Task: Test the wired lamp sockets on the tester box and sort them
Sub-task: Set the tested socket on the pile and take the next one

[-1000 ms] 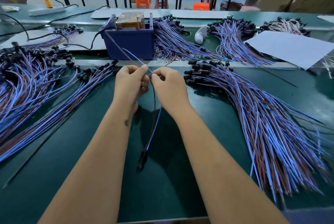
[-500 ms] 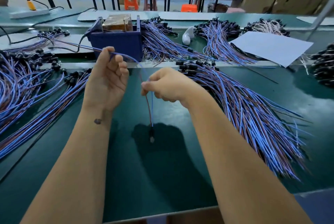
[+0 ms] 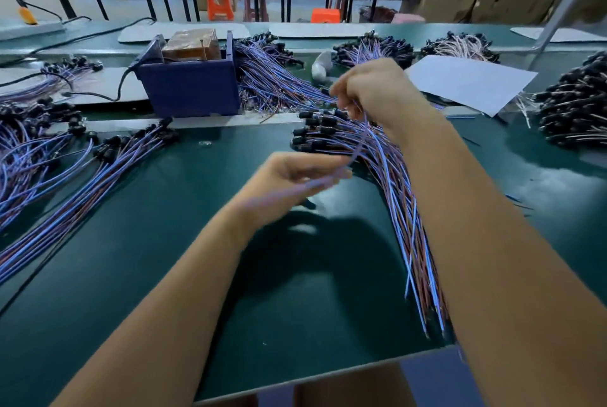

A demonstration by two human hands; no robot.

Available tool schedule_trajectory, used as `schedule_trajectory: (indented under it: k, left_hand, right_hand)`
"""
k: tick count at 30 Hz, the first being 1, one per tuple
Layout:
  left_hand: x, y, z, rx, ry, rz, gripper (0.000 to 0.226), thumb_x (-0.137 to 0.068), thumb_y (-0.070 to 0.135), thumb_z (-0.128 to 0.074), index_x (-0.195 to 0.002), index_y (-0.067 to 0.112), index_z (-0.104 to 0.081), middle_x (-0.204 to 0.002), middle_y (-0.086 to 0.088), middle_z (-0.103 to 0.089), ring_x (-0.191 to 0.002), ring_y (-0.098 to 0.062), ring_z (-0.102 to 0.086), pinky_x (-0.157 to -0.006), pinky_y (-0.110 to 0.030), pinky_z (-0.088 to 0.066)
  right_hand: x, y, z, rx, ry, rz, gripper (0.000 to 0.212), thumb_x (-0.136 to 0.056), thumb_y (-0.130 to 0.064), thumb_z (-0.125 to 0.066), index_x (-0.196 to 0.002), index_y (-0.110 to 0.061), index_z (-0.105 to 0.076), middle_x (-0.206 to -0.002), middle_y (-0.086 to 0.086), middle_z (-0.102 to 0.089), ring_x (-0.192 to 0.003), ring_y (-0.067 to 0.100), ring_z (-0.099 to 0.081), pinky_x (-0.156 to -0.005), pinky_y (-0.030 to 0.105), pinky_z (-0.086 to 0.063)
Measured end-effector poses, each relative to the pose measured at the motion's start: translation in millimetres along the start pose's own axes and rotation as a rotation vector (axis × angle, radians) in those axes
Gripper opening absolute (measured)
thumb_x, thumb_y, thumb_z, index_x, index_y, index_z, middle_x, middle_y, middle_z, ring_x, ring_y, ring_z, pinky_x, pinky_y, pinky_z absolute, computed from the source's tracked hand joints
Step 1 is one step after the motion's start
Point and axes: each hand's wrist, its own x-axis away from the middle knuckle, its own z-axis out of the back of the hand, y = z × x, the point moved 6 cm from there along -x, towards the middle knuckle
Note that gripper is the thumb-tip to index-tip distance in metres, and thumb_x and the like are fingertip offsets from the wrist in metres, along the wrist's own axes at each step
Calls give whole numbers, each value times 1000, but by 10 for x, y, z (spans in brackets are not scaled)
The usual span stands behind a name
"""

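Note:
The blue tester box with a brown block on top stands at the back of the green table. To its right lies a pile of wired lamp sockets, black sockets toward the box and blue and brown wires trailing to the near edge. My right hand hovers over the socket end of this pile, its fingers curled and pinching a blue wire that curves down to my left hand. My left hand is motion-blurred in the middle of the table, fingers stretched to the right. A blurred wire streak crosses it; its grip is unclear.
Another spread of wired sockets covers the left of the table. More bundles lie behind the box and at the back right. A heap of black sockets sits far right beside a white sheet. A black cable runs to the box.
My right hand rose from the table's middle to the socket pile at the back right. My left hand swung from beside the box to the middle. The dangling socket is gone from view.

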Motion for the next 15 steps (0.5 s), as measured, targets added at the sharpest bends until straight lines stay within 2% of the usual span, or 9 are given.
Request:
schedule_trajectory:
  k: [1, 3, 6, 8, 9, 13, 15]
  left_hand:
    - [-16, -48, -145, -79, -69, 17, 49, -87, -20, -55, -123, 14, -61, -98, 0, -74, -87, 3, -67, -85, -14, -50]
    - [-27, -120, -342, -198, -162, 42, 61, -85, -29, -41, -126, 14, -58, -100, -10, -73, -82, 3, -66, -84, -14, -50]
    - [-42, -128, -305, -254, -100, 34, 66, -79, -27, -35, -114, 18, -68, -92, -8, -74, -77, -13, -66, -80, -19, -53]
    - [-61, -106, -99, -269, 76, 25, 64, -74, -24, -35, -96, 25, -70, -84, 3, -72, -72, -13, -63, -74, -23, -52]
    - [-62, -101, 50, -279, 194, 27, 62, -73, -21, -36, -89, 28, -70, -81, 7, -71, -68, -11, -62, -71, -24, -52]
    - [52, -116, 738, -297, 684, 103, 42, -82, -5, -48, -79, 32, -68, -79, 15, -70, -56, -3, -56, -59, -19, -50]
    - [145, -115, 996, -398, 813, 156, 33, -84, 3, -50, -81, 31, -68, -83, 13, -70, -58, -3, -55, -61, -20, -46]
  right_hand:
    - [-9, 98, 19, 180, -26, -14, 29, -88, 10, -42, -93, 0, -69, -70, 5, -61, -48, 8, -50, -47, 18, -39]
    - [-41, 316, 36, 499, -88, -48, 41, -87, 9, -40, -114, -11, -64, -90, 6, -63, -64, 14, -51, -50, 24, -35]
    - [-72, 504, 83, 802, -9, -72, 52, -89, 3, -39, -135, -21, -44, -113, 13, -60, -90, 29, -53, -67, 34, -37]
    - [-77, 502, 85, 1011, 116, -78, 52, -88, -2, -41, -138, -19, -39, -127, 17, -55, -115, 36, -46, -87, 43, -35]
    - [-73, 474, 53, 1074, 167, -78, 52, -87, -5, -44, -137, -18, -39, -131, 18, -51, -121, 37, -41, -93, 44, -32]
    - [-55, 294, -341, 1040, 219, 42, 52, -81, -13, -50, -132, -18, -43, -132, 15, -41, -125, 34, -32, -101, 46, -26]
    - [-38, 203, -659, 1003, 183, 130, 50, -83, -16, -52, -132, -20, -45, -132, 13, -41, -125, 33, -32, -101, 45, -26]
